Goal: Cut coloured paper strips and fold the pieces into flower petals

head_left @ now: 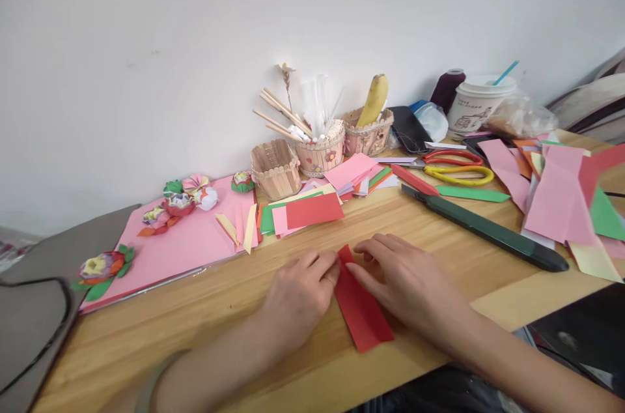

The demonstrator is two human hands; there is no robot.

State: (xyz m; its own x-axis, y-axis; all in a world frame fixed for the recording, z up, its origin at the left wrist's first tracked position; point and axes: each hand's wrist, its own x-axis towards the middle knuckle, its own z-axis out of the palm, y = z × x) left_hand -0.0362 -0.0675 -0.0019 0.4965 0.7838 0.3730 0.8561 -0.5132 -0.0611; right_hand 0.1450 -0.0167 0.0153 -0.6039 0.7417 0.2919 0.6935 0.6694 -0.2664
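A red paper strip (362,310) with a crease along its length lies on the wooden table (234,322) near the front edge. At its far left corner are the fingers of my left hand (303,289), pressed together on the paper. My right hand (407,279) is on the strip's right side, its thumb touching the paper and its fingers curled a little apart. Beyond my hands, another red strip (317,210) tops a small stack of coloured paper.
Three small wooden baskets (276,172) stand by the wall, one with a banana (374,100). Right are scissors (459,173), a dark green cutter (493,230), paper scraps (556,195) and a lidded cup (478,103). Left, paper flowers (178,203) rest on pink sheets (170,256).
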